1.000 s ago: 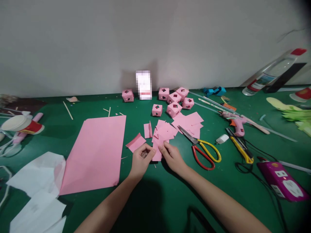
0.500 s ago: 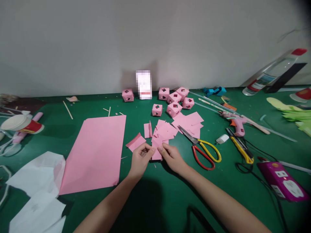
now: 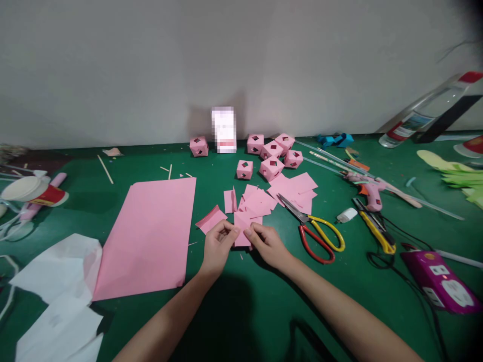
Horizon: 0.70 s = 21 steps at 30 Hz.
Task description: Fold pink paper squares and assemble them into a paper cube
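My left hand (image 3: 217,246) and my right hand (image 3: 266,244) meet at the middle of the green table, both pinching a small pink paper square (image 3: 242,232) between fingertips. Just behind it lies a loose pile of more pink squares (image 3: 256,202), and a folded pink piece (image 3: 210,219) rests left of my left hand. A large pink sheet (image 3: 151,234) lies flat to the left. Several pink paper cubes (image 3: 270,167) with diamond-shaped holes stand near the wall.
Yellow-and-red scissors (image 3: 315,234) lie right of my right hand. Further right are a pink glue gun (image 3: 372,195), a yellow utility knife (image 3: 375,231), a purple power strip (image 3: 439,279) and a tilted bottle (image 3: 418,120). White paper (image 3: 56,281) and a paper cup (image 3: 32,191) sit left.
The small pink square in my fingertips has shifted slightly toward the pile, and my fingers have worked along its edge. The view has tipped down a little.
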Tool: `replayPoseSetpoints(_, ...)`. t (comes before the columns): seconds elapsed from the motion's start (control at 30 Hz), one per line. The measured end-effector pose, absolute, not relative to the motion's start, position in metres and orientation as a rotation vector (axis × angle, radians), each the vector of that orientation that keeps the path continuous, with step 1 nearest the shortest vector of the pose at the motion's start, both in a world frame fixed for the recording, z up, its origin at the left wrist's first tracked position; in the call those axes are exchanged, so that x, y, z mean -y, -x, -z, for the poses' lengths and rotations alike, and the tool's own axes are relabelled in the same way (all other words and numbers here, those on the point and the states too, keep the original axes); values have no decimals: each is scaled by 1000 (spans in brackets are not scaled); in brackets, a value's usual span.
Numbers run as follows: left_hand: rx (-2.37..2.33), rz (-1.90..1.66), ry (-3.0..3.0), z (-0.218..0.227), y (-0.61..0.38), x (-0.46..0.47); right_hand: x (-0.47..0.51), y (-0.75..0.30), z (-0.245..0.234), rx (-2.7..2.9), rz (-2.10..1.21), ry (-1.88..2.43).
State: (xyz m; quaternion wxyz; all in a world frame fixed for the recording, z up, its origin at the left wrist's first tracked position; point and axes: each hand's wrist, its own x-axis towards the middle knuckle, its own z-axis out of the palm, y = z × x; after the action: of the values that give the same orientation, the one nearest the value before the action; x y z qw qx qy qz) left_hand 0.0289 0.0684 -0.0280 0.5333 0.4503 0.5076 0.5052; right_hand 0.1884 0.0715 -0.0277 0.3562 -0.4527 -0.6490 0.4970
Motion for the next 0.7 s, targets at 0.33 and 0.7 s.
replayPoseSetpoints(0.33, -1196, -1129, -1010, 27, -29, -68, -75, -189, 27, 1448, -1277, 1160)
replayPoseSetpoints(0.7, -1272, -1117, -1379, 19, -31, -66, -66, -187, 22, 1679, -916, 1145)
